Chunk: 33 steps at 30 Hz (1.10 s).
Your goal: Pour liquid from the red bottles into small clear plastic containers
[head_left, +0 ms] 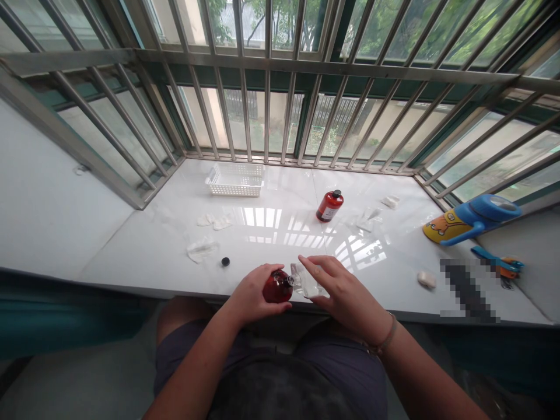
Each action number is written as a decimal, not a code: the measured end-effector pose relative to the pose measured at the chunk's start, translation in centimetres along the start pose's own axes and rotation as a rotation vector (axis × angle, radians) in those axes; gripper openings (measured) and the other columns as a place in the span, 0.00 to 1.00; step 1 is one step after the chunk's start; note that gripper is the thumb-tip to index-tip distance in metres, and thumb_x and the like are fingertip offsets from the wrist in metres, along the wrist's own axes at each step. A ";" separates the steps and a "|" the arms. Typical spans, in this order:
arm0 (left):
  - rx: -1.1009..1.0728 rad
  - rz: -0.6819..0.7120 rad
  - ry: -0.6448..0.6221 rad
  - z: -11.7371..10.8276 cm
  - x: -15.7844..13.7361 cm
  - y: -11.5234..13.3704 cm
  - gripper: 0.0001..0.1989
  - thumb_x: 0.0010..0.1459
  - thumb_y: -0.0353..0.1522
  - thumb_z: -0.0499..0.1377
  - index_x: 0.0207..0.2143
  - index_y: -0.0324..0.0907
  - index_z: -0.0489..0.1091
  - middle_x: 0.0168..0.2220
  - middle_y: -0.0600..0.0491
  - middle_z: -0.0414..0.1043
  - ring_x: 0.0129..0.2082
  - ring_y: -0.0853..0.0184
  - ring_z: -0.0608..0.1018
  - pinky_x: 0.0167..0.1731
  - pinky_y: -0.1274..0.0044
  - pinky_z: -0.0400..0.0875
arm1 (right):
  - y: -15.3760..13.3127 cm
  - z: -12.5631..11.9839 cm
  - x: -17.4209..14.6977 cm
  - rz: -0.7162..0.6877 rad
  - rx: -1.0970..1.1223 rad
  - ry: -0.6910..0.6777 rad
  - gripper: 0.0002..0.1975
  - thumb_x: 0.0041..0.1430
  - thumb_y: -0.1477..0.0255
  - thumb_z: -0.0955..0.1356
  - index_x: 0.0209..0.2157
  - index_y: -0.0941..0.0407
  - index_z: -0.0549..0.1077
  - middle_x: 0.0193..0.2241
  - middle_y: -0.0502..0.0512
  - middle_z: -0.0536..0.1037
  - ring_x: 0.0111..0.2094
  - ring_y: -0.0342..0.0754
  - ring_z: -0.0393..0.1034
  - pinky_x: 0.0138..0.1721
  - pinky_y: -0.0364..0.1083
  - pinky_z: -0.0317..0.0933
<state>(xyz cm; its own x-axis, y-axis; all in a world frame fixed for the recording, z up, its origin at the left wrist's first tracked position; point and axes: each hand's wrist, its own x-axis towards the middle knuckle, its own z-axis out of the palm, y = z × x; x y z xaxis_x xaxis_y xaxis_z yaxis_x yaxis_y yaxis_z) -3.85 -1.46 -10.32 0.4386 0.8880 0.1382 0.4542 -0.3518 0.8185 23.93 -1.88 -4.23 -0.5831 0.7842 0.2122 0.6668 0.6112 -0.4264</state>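
My left hand [258, 294] is wrapped round a dark red bottle [275, 287] at the front edge of the white counter. The bottle is tilted, its uncapped threaded neck pointing right. A clear, see-through piece [308, 284] meets that neck; whether it is a plastic wrap or a small container I cannot tell. My right hand [339, 283] has it between thumb and fingers. To the left lies a loose black cap [225, 262]. Further back, a second red bottle [330, 206] with a black cap and a label stands upright.
A white perforated basket [235, 181] sits at the back left. Crumpled clear wrap [202, 249] and whitish scraps [214, 221] lie on the counter [289, 181]. At right are a blue-and-yellow flask [464, 221], blue-and-orange tool [499, 262] and pixelated dark patch. Metal window bars [268, 116] rise behind.
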 end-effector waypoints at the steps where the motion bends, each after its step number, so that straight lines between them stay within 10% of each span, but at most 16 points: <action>1: -0.001 0.001 0.001 0.0 0.0 0.0 0.40 0.53 0.44 0.76 0.64 0.48 0.67 0.59 0.46 0.77 0.58 0.53 0.80 0.61 0.61 0.75 | 0.0 0.0 0.0 0.000 -0.001 -0.003 0.55 0.55 0.85 0.73 0.78 0.43 0.50 0.63 0.62 0.73 0.62 0.63 0.70 0.61 0.64 0.73; 33: -0.033 -0.005 0.000 -0.3 0.1 -0.1 0.39 0.52 0.44 0.76 0.63 0.48 0.68 0.58 0.46 0.77 0.57 0.53 0.80 0.60 0.63 0.76 | -0.7 -0.8 0.8 -0.033 -0.091 -0.041 0.54 0.57 0.86 0.71 0.78 0.44 0.48 0.63 0.62 0.73 0.61 0.65 0.70 0.61 0.66 0.71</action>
<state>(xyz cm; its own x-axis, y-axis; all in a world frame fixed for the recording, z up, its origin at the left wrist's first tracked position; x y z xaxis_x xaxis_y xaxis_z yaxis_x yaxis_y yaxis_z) -4.07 -1.29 -10.21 0.4365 0.8896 0.1341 0.4305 -0.3375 0.8371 23.39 -1.56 -3.06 -0.6231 0.7592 0.1879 0.6851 0.6457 -0.3373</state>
